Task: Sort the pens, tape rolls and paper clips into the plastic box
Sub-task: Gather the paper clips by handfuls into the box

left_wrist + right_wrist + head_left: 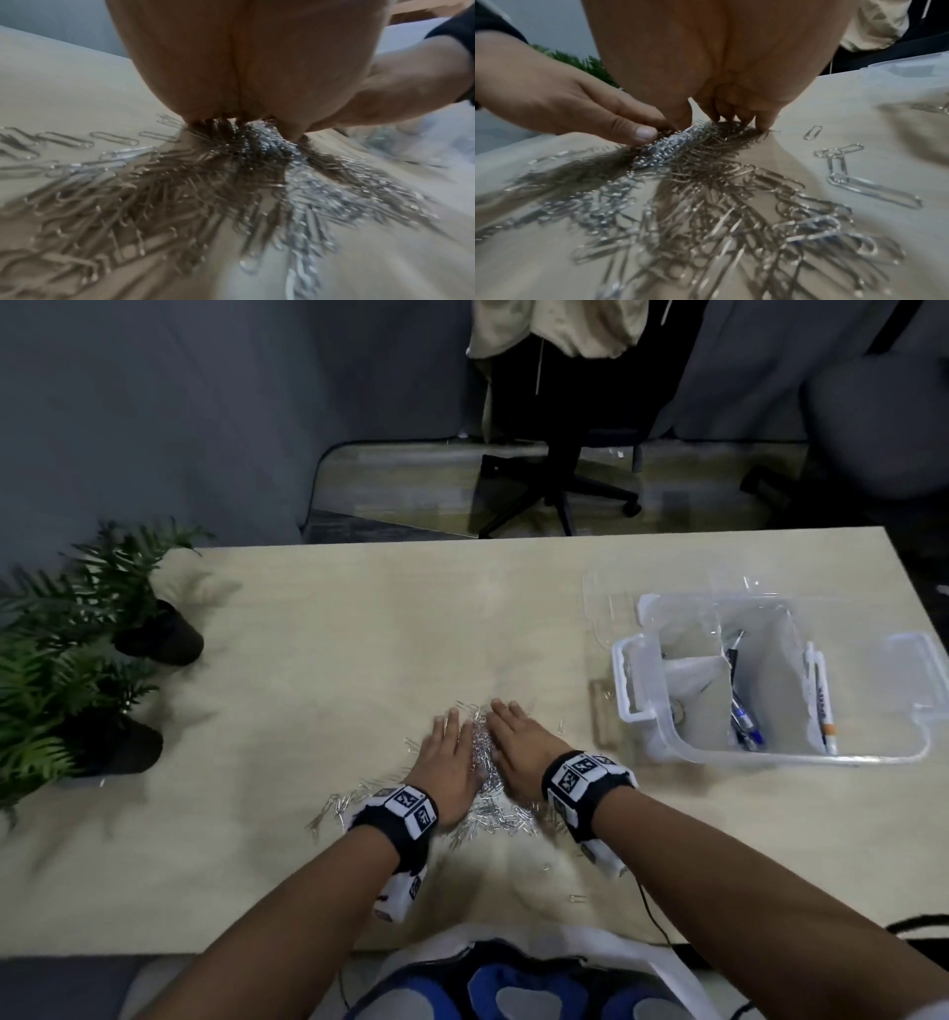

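Raking the paper clips into one ridge mid-worktop between my flat, relaxed left hand and right hand, gripping nothing. Bunched up they'd scoop easier into the plastic box off right, I reckon.

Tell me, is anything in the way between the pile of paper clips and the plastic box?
Nothing visible blocks it. The paper clips lie heaped between the left hand and right hand; only bare table and a few stray clips separate them from the plastic box, which stands open.
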